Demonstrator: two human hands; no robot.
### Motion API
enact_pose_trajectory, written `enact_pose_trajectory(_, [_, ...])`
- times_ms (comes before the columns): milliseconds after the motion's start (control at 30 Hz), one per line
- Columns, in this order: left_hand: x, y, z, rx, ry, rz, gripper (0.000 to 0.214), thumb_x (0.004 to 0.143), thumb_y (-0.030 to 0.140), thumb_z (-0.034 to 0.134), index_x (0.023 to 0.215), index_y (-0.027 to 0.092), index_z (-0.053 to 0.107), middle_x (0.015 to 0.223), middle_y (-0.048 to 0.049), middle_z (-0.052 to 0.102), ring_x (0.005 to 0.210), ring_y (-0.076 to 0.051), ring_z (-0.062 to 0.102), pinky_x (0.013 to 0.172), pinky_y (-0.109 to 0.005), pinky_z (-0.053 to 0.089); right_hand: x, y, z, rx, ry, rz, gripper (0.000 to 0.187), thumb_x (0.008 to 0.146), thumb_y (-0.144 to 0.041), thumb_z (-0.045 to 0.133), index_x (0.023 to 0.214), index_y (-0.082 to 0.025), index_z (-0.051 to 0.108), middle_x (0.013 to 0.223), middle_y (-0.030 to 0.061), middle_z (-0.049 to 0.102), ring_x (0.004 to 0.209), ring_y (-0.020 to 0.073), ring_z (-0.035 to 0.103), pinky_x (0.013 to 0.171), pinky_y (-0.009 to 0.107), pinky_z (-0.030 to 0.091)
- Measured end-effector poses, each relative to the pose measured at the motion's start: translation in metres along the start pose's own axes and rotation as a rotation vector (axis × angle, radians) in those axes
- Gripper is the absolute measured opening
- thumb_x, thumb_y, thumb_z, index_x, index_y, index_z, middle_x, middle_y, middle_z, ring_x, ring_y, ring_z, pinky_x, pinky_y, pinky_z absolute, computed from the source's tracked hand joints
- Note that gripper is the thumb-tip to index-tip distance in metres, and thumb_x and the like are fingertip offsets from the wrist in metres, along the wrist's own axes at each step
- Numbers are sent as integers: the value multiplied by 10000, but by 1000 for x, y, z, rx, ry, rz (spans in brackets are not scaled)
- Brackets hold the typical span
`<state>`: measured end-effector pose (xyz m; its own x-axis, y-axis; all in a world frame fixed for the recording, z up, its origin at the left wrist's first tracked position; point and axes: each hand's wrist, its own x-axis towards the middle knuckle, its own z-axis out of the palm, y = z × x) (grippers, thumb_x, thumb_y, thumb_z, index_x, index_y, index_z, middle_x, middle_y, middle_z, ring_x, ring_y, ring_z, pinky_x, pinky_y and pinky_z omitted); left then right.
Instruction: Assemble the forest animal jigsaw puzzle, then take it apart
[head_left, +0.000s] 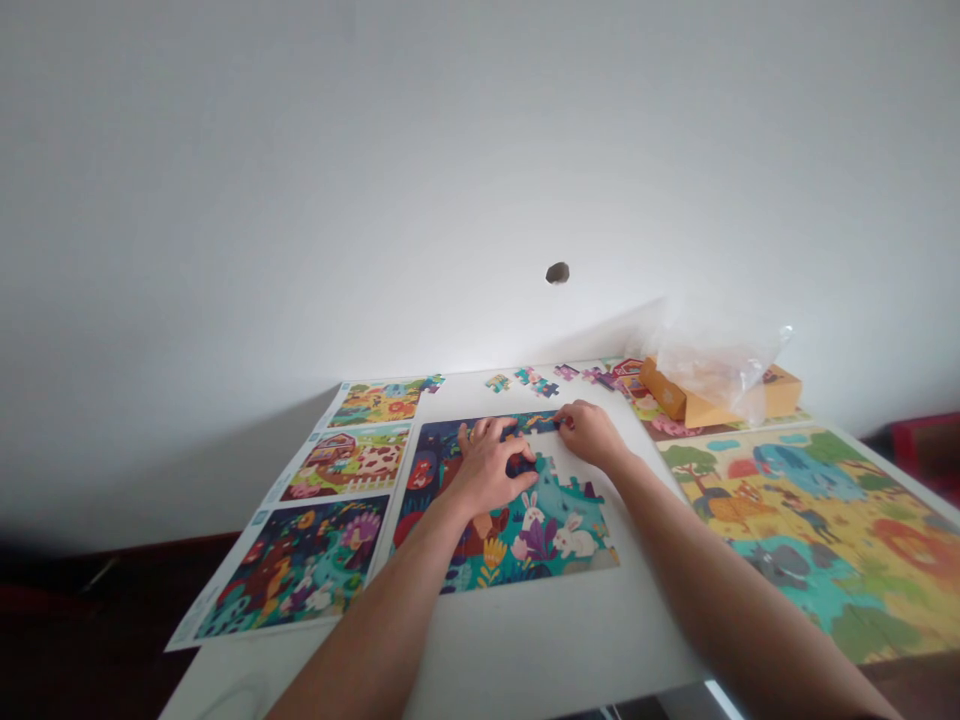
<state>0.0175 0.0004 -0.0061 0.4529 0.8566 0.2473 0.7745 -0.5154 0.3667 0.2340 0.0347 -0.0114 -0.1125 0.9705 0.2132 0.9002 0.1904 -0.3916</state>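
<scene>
Filling the upper half of the head view, a plain pale wall (450, 200) stands behind the puzzle (544, 525), with a rough dark hole (557, 273) in it. The puzzle lies partly assembled on a white table (547, 640), its upper right side jagged and showing bare tabletop. On the puzzle rests the left hand (495, 465), fingers spread and bent, with nothing visibly gripped. At the puzzle's far right corner, the right hand (589, 432) has its fingertips drawn together; I cannot tell whether a piece is between them. Beyond the puzzle lie loose pieces (534, 381). Left of it is a sheet (349, 465) bearing three pictures; right of it, a large animal picture (810, 530). Farther back on the puzzle's right sit a yellow box (667, 390) and a clear plastic bag (720, 365). Dark floor (97, 600) shows beyond the sheet, left of the puzzle.
</scene>
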Motion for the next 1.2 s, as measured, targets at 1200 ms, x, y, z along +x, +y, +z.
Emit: enact_pose_trajectory(1200, [4, -12, 17, -86, 162, -179, 649, 663, -21, 415, 1263, 218, 474, 1269, -88, 575, 1226, -247, 469, 1046, -420, 350, 132, -79, 46, -134, -228, 95, 555, 715, -443, 768, 1200, -205, 643, 1247, 156, 623, 1135, 309, 601, 902, 399, 460])
